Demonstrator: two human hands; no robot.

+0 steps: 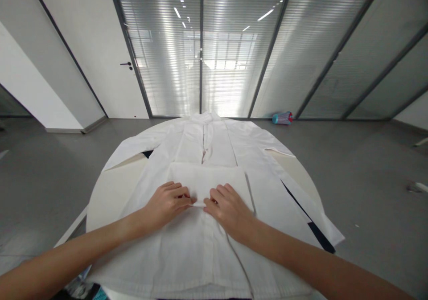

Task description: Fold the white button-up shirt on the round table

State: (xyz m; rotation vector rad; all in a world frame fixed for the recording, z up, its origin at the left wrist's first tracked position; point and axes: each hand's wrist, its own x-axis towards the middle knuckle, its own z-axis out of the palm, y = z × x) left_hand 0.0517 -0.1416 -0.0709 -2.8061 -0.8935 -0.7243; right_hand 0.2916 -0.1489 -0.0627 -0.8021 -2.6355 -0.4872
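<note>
A white long-sleeved coat (pixel 203 228) lies spread flat on a round white table (pixel 117 197), with its collar (pixel 205 117) at the far side. Part of the cloth is doubled into a flat rectangular fold (pixel 205 182) at the middle. My left hand (pixel 167 204) and my right hand (pixel 229 211) rest on this fold, fingertips nearly meeting at its near edge. Both hands pinch that edge of the cloth. Dark lining or cloth shows through in a strip at the coat's right side.
A blue and pink bottle (pixel 282 118) lies on the grey floor by a glass partition (pixel 200 46) with blinds. A white door (pixel 100 55) with a black handle stands at the far left. A dark item (pixel 80 289) sits below the table's near left edge.
</note>
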